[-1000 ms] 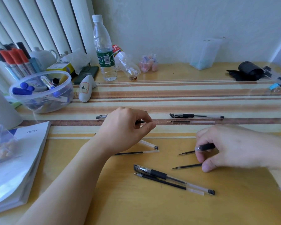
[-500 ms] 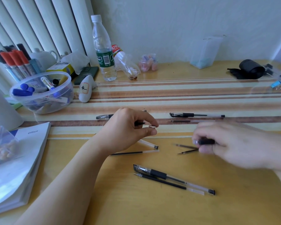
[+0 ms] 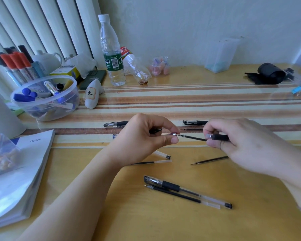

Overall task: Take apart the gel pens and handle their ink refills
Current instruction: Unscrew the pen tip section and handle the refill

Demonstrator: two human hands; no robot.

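Black ink shows in the refill (image 3: 192, 137) stretched between both hands above the desk (image 3: 146, 220). The right hand (image 3: 247, 145) grips the pen's dark grip (image 3: 217, 137); the left hand (image 3: 142, 141) pinches the small metal tip (image 3: 172, 134) at the refill's point, so this pen looks midway through dismantling. Loose refills (image 3: 209, 160) lie below the right hand and under the left. One whole pen (image 3: 188, 191) sits nearer the body, with two more beyond the hands, apparently left to do.

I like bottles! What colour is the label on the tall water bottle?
Green, with white print, on the water bottle; the head view shows it.
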